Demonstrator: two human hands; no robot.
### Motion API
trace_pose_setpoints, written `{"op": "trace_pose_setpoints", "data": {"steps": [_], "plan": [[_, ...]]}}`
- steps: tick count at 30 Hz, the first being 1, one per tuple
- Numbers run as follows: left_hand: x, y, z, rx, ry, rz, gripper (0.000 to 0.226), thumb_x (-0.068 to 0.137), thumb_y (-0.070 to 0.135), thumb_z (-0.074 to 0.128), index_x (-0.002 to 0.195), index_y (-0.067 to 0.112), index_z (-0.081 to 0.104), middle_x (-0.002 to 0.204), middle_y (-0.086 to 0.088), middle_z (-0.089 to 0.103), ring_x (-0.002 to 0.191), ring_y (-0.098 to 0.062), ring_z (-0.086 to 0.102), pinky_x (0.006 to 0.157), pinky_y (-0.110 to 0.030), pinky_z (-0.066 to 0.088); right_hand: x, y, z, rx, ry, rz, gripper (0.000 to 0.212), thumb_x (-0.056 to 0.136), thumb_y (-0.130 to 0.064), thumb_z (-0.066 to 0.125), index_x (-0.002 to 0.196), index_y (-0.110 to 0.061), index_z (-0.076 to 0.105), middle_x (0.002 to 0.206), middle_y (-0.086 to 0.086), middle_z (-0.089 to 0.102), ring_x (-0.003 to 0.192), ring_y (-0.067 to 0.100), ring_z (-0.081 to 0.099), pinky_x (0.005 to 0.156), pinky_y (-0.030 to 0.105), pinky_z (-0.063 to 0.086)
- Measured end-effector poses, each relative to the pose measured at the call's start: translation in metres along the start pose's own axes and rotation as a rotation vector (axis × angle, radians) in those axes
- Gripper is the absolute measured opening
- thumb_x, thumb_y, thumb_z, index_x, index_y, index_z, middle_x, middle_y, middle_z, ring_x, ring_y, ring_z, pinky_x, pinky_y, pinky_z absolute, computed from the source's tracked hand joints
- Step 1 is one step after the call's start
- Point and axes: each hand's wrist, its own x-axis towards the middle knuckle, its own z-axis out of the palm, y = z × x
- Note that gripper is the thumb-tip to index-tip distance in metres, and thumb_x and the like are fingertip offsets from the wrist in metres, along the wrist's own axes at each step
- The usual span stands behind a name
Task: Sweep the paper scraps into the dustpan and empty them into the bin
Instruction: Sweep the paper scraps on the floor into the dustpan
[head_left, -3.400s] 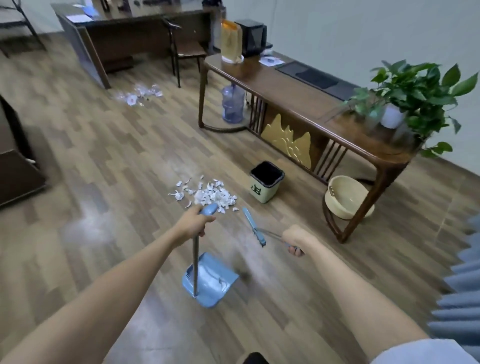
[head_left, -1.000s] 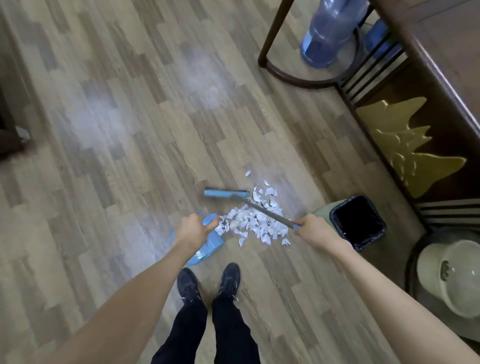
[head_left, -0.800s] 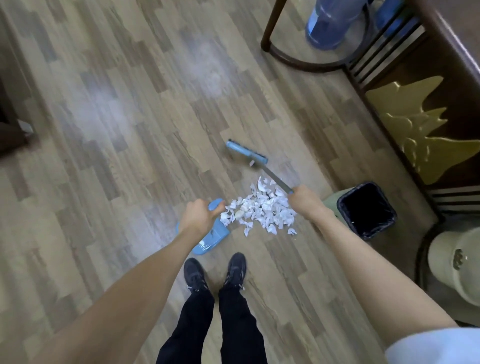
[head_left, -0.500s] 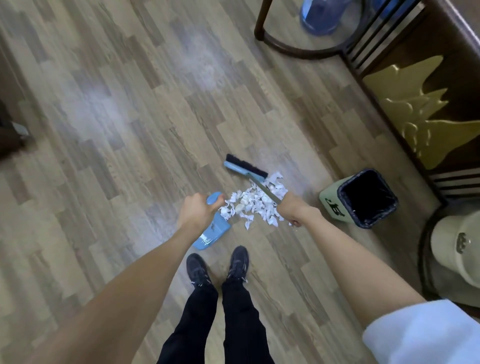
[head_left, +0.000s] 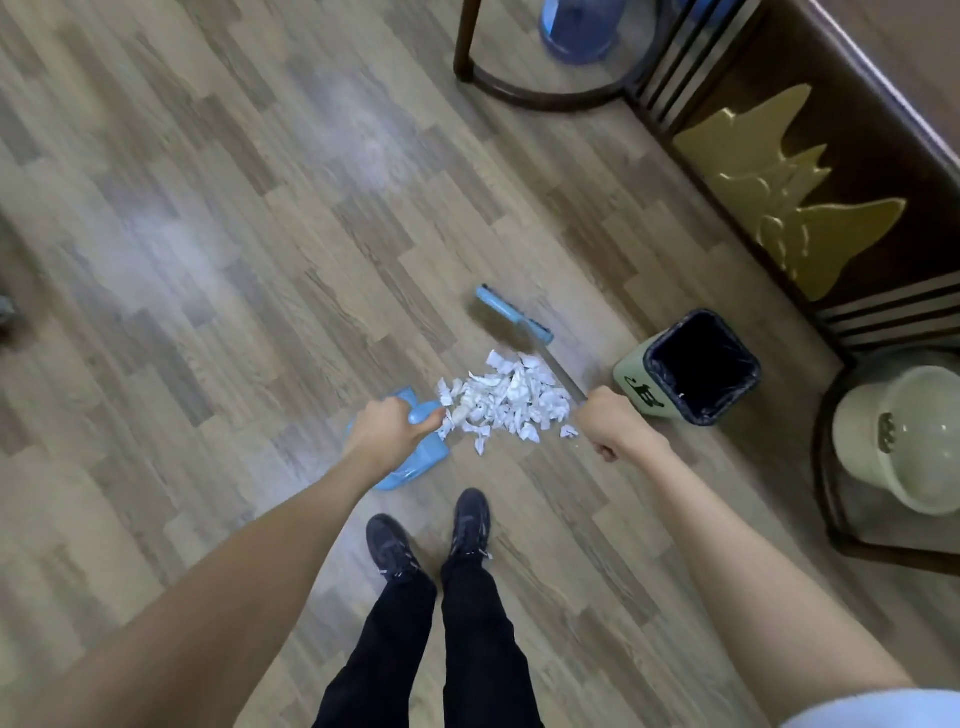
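My left hand (head_left: 387, 431) fingers grip the dustpan (head_left: 415, 460) handle, right hand (head_left: 605, 423) fingers clench the broom (head_left: 514, 314), scraps (head_left: 506, 400) lie between them, bin (head_left: 691, 366) just beyond my right.

My dustpan (head_left: 415, 470) and broom head (head_left: 511, 313) are light blue, the paper scraps (head_left: 506, 400) white, the bin (head_left: 688, 366) pale green with black lining.

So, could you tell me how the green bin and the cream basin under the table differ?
The green bin is square, lined with a black bag, and stands in the open on the floor. The cream basin is round, unlined, wider, and rests within the dark table's frame. Both look empty, though the bin's dark inside is hard to read.
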Motion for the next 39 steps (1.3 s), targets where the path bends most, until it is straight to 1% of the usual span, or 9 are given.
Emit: {"op": "trace_pose_setpoints", "data": {"steps": [3, 6, 9, 11, 13, 16, 27, 33, 39], "plan": [[0.003, -0.011, -0.005, 0.097, -0.088, -0.010, 0.068, 0.087, 0.066, 0.053, 0.050, 0.012, 0.035, 0.044, -0.006, 0.053, 0.054, -0.027, 0.053, 0.049, -0.031, 0.036, 0.010, 0.007, 0.015, 0.110, -0.081, 0.140, 0.019, 0.092, 0.004, 0.037, 0.079, -0.003, 0.049, 0.058, 0.017, 0.055, 0.061, 0.029, 0.067, 0.041, 0.020, 0.037], [0.006, -0.025, -0.016, 0.088, -0.014, -0.045, 0.072, 0.087, 0.071, 0.045, 0.048, 0.013, 0.030, 0.043, -0.004, 0.045, 0.049, -0.027, 0.048, 0.050, -0.031, 0.035, 0.004, 0.016, 0.036, 0.181, -0.072, 0.185, 0.016, 0.094, 0.006, 0.031, 0.087, -0.001, 0.044, 0.049, 0.014, 0.049, 0.039, 0.018, 0.046, 0.035, 0.013, 0.029], [0.006, -0.039, -0.019, 0.057, 0.087, -0.058, 0.072, 0.087, 0.070, 0.046, 0.050, 0.011, 0.028, 0.047, -0.006, 0.039, 0.048, -0.028, 0.043, 0.047, -0.031, 0.031, -0.001, 0.025, 0.063, 0.123, 0.005, 0.097, 0.031, 0.090, 0.000, 0.036, 0.113, 0.006, 0.056, 0.091, 0.024, 0.066, 0.064, 0.025, 0.060, 0.052, 0.027, 0.041], [0.003, -0.042, -0.015, 0.072, 0.121, -0.061, 0.071, 0.086, 0.069, 0.046, 0.050, 0.010, 0.031, 0.050, -0.009, 0.043, 0.050, -0.030, 0.047, 0.049, -0.032, 0.034, -0.006, 0.027, 0.077, 0.127, 0.014, 0.086, 0.044, 0.089, -0.007, 0.039, 0.130, 0.002, 0.050, 0.108, 0.021, 0.066, 0.065, 0.025, 0.064, 0.044, 0.021, 0.042], [-0.001, -0.044, -0.009, 0.073, 0.128, -0.062, 0.069, 0.087, 0.067, 0.046, 0.051, 0.009, 0.035, 0.053, -0.010, 0.047, 0.054, -0.032, 0.049, 0.052, -0.033, 0.036, -0.017, 0.024, 0.087, 0.125, -0.010, 0.052, 0.034, 0.092, -0.011, 0.041, 0.123, -0.002, 0.050, 0.093, 0.016, 0.064, 0.051, 0.019, 0.057, 0.030, 0.016, 0.033], [-0.007, -0.046, -0.005, 0.046, 0.124, -0.030, 0.067, 0.087, 0.066, 0.044, 0.051, 0.011, 0.035, 0.056, -0.010, 0.046, 0.059, -0.033, 0.051, 0.055, -0.034, 0.036, -0.040, 0.018, 0.101, 0.100, -0.055, 0.025, 0.016, 0.093, -0.009, 0.036, 0.101, -0.005, 0.050, 0.070, 0.008, 0.050, 0.045, 0.019, 0.048, 0.034, 0.018, 0.032], [-0.027, -0.080, 0.017, -0.133, 0.223, -0.014, 0.078, 0.085, 0.073, 0.041, 0.061, -0.001, 0.052, 0.061, -0.013, 0.056, 0.065, -0.036, 0.057, 0.059, -0.036, 0.043, -0.106, 0.035, 0.201, 0.180, -0.129, 0.018, 0.024, 0.090, -0.008, 0.042, 0.067, -0.013, 0.040, 0.056, 0.006, 0.043, 0.042, 0.016, 0.039, 0.041, 0.023, 0.028], [-0.045, -0.085, 0.030, -0.171, 0.221, 0.015, 0.079, 0.086, 0.068, 0.043, 0.065, -0.007, 0.054, 0.057, -0.014, 0.055, 0.059, -0.034, 0.055, 0.060, -0.040, 0.045, -0.145, 0.057, 0.194, 0.221, -0.191, 0.066, 0.030, 0.091, -0.019, 0.049, 0.106, 0.000, 0.067, 0.054, 0.007, 0.047, 0.033, 0.017, 0.037, 0.035, 0.015, 0.028], [-0.062, -0.082, 0.033, -0.094, 0.191, 0.091, 0.071, 0.088, 0.066, 0.043, 0.055, 0.003, 0.044, 0.052, -0.011, 0.050, 0.056, -0.034, 0.051, 0.057, -0.039, 0.042, -0.153, 0.072, 0.176, 0.187, -0.009, 0.038, 0.014, 0.093, -0.022, 0.045, 0.086, -0.018, 0.056, 0.059, 0.001, 0.046, 0.042, 0.014, 0.038, 0.040, 0.021, 0.027]]}}
